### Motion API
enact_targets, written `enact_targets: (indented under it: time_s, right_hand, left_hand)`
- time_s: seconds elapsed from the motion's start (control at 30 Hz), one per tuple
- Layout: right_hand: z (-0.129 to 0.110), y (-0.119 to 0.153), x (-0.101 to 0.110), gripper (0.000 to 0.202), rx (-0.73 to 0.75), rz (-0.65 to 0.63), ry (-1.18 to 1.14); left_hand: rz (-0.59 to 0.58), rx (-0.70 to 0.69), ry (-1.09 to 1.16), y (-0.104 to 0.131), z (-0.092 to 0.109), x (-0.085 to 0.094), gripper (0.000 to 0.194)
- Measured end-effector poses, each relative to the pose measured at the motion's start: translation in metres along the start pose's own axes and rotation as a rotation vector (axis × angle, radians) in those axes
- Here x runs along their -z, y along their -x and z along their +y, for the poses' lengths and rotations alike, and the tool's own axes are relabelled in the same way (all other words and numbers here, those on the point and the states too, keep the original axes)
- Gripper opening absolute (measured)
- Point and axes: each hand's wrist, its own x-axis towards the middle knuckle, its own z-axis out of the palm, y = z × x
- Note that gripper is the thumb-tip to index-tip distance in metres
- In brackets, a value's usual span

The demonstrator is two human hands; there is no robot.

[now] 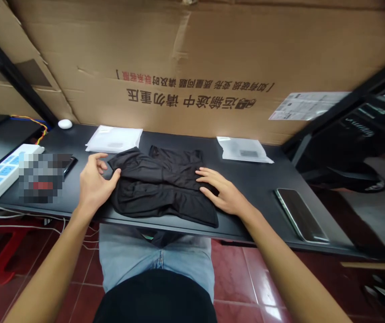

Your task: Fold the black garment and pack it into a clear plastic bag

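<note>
A black cloth garment point(165, 188) lies partly folded and wrinkled on the dark table point(259, 179), near its front edge. At the garment's left edge is my left hand point(96, 181), its thumb touching the cloth and its fingers apart, curled a little above the table. My right hand point(222, 190) rests on the right edge of the garment with its fingers spread. Neither hand grips the cloth. Behind the garment are two white translucent packets, one at the left point(113, 139) and one at the right point(244, 150).
A phone point(300, 215) lies at the right. On the left are a white power strip point(4, 172), a blurred-out item point(42, 178) and a small white oval object point(65, 124). A large cardboard sheet point(192, 54) stands along the back. White cables hang at the lower left.
</note>
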Motion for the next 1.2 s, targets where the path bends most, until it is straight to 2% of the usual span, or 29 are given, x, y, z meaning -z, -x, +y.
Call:
enact_targets:
  time_s: [0.07,0.17,0.33,0.47,0.57,0.67,0.77,0.9,0.97,1.03,1.13,1.2]
  right_hand:
    - [0.001,0.000,0.002,0.031,-0.040,0.048,0.000]
    - [0.004,-0.001,0.004,0.037,-0.146,0.143,-0.017]
    - [0.006,-0.009,0.002,0.046,-0.269,0.183,-0.063]
    - [0.002,-0.019,0.004,0.039,-0.303,0.189,0.008]
    - [-0.005,-0.026,0.012,0.026,-0.292,0.263,0.026]
    - [-0.022,-0.020,0.024,0.018,-0.199,0.315,-0.014]
    - [-0.043,0.003,0.030,0.011,-0.119,0.211,-0.085]
    - [-0.061,0.040,0.020,0.017,-0.058,0.025,-0.171]
    - [-0.063,0.052,0.013,0.016,-0.054,-0.011,-0.180]
    - [-0.061,0.058,0.009,0.015,-0.063,-0.052,-0.179]
    - [-0.059,0.060,0.010,0.026,-0.066,-0.093,-0.204]
    - [-0.057,0.057,0.012,0.023,-0.083,-0.038,-0.241]
  left_hand:
    - [0.009,-0.130,-0.042,-0.002,0.004,-0.002,0.048]
    - [-0.078,-0.278,-0.116,-0.010,0.016,-0.005,0.035]
    - [-0.237,-0.329,-0.236,-0.028,0.029,-0.009,0.038]
    - [-0.351,-0.350,-0.244,-0.044,0.028,-0.016,0.035]
    - [-0.342,-0.373,-0.135,-0.050,0.025,-0.016,0.028]
    - [-0.274,-0.412,0.020,-0.044,0.022,-0.002,0.024]
    - [-0.274,-0.381,0.124,-0.023,0.015,0.022,0.016]
    - [-0.505,-0.377,0.235,0.012,-0.007,0.052,0.008]
    - [-0.619,-0.377,0.258,0.025,-0.020,0.061,0.010]
    - [-0.680,-0.365,0.253,0.030,-0.030,0.066,0.014]
    - [-0.652,-0.364,0.230,0.029,-0.033,0.066,0.023]
    - [-0.585,-0.375,0.203,0.022,-0.025,0.062,0.025]
